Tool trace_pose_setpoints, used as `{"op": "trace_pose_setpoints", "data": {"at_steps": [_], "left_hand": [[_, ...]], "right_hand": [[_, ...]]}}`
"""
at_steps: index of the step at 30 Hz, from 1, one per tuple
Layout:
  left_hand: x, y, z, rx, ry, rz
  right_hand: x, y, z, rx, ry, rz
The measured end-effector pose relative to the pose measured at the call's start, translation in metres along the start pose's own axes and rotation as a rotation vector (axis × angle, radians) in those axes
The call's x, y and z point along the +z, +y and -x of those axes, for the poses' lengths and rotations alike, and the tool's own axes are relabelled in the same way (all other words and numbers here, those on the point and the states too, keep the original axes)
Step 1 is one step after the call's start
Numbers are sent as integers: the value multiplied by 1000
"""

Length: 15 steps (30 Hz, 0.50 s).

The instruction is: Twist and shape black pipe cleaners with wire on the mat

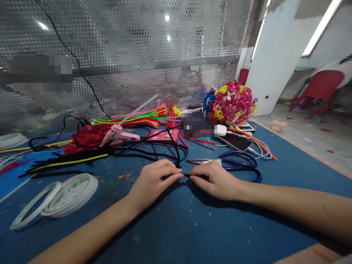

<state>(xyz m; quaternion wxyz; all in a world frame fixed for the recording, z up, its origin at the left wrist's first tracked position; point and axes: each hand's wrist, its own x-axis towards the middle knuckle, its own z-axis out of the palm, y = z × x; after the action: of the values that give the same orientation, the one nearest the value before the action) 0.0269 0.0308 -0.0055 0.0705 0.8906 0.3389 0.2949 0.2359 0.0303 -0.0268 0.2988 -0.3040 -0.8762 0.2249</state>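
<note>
Between my two hands a short stretch of black pipe cleaner [186, 175] shows, low over the blue table. My left hand [156, 180] pinches one end between thumb and forefinger. On the other side my right hand [216, 179] pinches it the same way, with the fingertips of both hands close together. Most of the pipe cleaner is hidden by my fingers. Just behind my right hand lie scissors [239, 169] with dark blue handles, blades pointing left. More black pipe cleaners [154, 148] lie loosely behind my left hand.
A pink glue gun [123, 133] and bundled coloured pipe cleaners [148, 115] lie at the back. White rolls [92, 185] sit left on the table [170, 234]. A phone [235, 142], a white charger [221, 129] with cable and a fuzzy flower bouquet [233, 99] stand back right.
</note>
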Motion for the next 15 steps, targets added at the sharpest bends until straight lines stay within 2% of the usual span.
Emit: {"op": "trace_pose_setpoints", "data": {"at_steps": [3,5,10,15], "left_hand": [[-2,-6,3,287,-9,-174],[-3,-9,3,396,-23,-258],[-4,-12,1,487,-54,-382],[-8,-20,1,438,-93,-272]], "right_hand": [[0,-1,0,-36,-32,31],[0,-2,0,-57,-49,46],[-1,-2,1,-96,-70,51],[-1,-1,2,-89,-47,38]]}}
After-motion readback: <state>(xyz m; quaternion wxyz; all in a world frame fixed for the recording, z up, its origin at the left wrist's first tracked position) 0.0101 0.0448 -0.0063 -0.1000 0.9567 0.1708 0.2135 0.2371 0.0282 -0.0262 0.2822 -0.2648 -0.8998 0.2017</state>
